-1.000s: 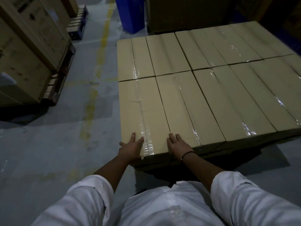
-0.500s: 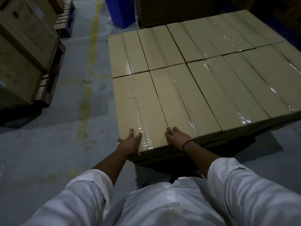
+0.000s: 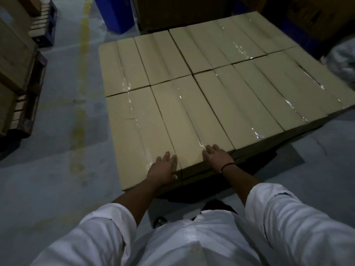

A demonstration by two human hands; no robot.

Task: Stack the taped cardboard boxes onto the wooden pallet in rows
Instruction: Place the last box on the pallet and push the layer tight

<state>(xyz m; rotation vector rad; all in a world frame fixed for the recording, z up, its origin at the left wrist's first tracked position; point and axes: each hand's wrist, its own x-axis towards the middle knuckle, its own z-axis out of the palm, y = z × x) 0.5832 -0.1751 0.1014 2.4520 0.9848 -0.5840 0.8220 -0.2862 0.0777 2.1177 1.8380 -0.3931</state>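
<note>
Dim warehouse, grey concrete floor with a faded yellow lane line left of the fingers, rows of taped cardboard boxes under and beyond them, wooden crates on pallets far left

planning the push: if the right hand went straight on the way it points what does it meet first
Way looks free: the right hand would likely just slide along the box it rests on.

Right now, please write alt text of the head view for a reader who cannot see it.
A person in white sleeves rests both hands flat on a layer of taped cardboard boxes: left hand on the near-left box, right hand on the next box. A faded yellow line marks the floor at left.
</note>
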